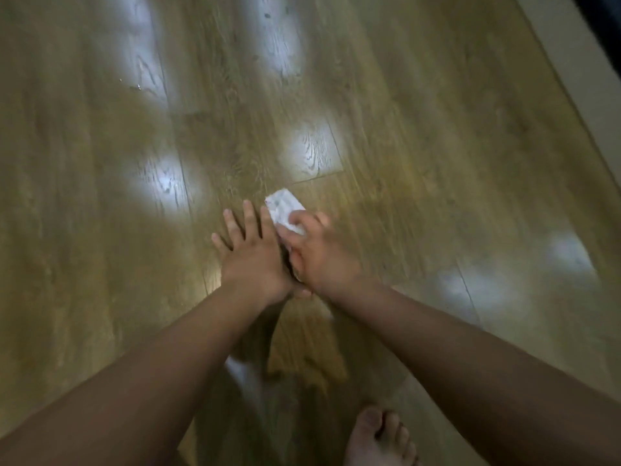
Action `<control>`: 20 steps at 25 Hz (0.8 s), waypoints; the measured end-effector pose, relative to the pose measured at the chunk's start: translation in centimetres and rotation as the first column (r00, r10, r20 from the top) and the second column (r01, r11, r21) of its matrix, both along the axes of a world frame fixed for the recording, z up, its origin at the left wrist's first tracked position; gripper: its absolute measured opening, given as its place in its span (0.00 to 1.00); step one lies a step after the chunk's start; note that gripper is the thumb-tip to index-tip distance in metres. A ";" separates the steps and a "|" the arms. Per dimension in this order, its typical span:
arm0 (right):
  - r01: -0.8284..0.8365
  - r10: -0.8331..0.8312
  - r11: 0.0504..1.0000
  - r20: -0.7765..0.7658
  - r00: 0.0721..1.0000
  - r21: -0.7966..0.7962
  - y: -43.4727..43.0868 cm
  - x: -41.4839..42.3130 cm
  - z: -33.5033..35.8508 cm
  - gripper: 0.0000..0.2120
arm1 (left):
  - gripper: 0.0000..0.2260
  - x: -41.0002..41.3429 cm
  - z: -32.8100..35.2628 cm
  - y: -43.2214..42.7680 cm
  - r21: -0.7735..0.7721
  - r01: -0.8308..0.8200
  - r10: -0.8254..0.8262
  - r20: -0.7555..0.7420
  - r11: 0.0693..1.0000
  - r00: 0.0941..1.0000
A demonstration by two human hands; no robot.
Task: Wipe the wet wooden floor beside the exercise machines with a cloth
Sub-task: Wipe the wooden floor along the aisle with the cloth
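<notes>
Gripping the white cloth (284,210) is the person's right hand (317,255). Its fingers curl over the near part of the wad, so the far end sticks out past the fingertips and lies on the wooden floor (420,146). That grip likely serves to bear down on the cloth while it is pushed over the boards. Just beside it, the left hand (248,250) lies flat on the floor with fingers straight and spread, holding nothing. It probably props the body's weight (the person seems bent low, with a bare foot (379,438) at the bottom edge). Whether the two hands touch near the wrists cannot be told through the blur. A few bright droplets (136,86) sit well apart to the far left, apparently not yet wiped. No bucket, basin or other container shows, and no exercise machines are in view.
</notes>
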State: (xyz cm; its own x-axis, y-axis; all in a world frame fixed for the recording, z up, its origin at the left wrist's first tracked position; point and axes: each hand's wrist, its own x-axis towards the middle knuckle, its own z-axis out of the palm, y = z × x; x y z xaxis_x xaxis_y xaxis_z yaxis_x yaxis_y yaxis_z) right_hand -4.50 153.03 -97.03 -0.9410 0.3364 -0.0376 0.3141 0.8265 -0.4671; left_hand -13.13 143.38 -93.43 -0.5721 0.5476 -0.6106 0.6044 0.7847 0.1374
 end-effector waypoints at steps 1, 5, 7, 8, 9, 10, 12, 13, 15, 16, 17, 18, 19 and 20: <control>-0.087 0.088 0.996 -0.035 0.995 0.028 2.0 0.9 -0.3 0.19 | 0.69 -0.1 -0.1 0.0 0.007 0.004 -0.004 0.015 1.000 1.000; 0.416 -0.417 0.874 -0.055 0.907 0.251 20.4 9.2 -0.2 0.25 | 0.66 -0.3 0.9 2.1 -0.061 0.043 -0.042 0.025 0.997 0.999; 0.573 -0.622 0.762 0.095 0.777 0.301 30.5 15.3 -0.1 0.34 | 0.58 -0.6 1.4 4.8 -0.020 0.065 -0.064 0.045 0.998 0.997; 0.641 -0.694 0.712 0.147 0.705 0.287 34.1 17.1 0.4 0.37 | 0.55 -0.8 1.3 6.2 0.017 0.082 -0.082 0.036 0.996 0.996; 0.738 -0.778 0.628 0.186 0.600 0.246 36.0 17.2 1.1 0.37 | 0.54 -0.9 1.1 7.3 0.042 0.080 -0.081 0.022 0.996 0.996; 0.817 -0.843 0.534 0.205 0.497 0.219 36.2 15.7 1.5 0.31 | 0.55 -0.9 0.9 7.9 0.043 0.072 -0.073 0.015 0.996 0.997; 0.838 -0.881 0.474 0.127 0.457 0.271 32.2 10.4 1.2 0.28 | 0.55 -0.8 0.9 8.1 0.023 0.054 -0.054 0.013 0.998 0.998; 0.792 -0.830 0.549 0.069 0.553 0.265 27.3 7.0 1.5 0.30 | 0.55 -0.7 0.7 7.8 0.020 0.041 -0.041 0.013 0.999 0.999; 0.550 -0.561 0.816 0.014 0.828 0.178 16.8 1.6 0.4 0.26 | 0.54 -0.3 0.6 7.0 0.037 0.029 -0.029 -0.009 0.999 1.000; 0.304 -0.309 0.941 0.016 0.951 0.147 12.4 0.3 0.0 0.23 | 0.55 -0.4 0.7 6.7 0.042 0.038 -0.037 -0.043 0.998 0.998; 0.071 -0.073 0.988 0.013 0.997 0.139 9.9 -0.2 -0.2 0.21 | 0.56 -0.6 0.7 6.5 0.052 0.056 -0.051 -0.088 0.997 0.995; -0.114 0.118 0.984 -0.018 0.993 0.135 10.4 0.2 -0.5 0.21 | 0.58 -1.1 0.7 6.4 0.063 0.070 -0.062 -0.123 0.996 0.990; -0.144 0.152 0.977 -0.043 0.987 0.159 13.0 1.7 -0.9 0.20 | 0.60 -1.6 0.9 6.5 0.065 0.075 -0.065 -0.140 0.995 0.988; -0.063 0.073 0.973 -0.036 0.997 0.220 17.3 4.0 -1.0 0.21 | 0.61 -2.3 1.0 6.7 0.069 0.078 -0.068 -0.143 0.995 0.987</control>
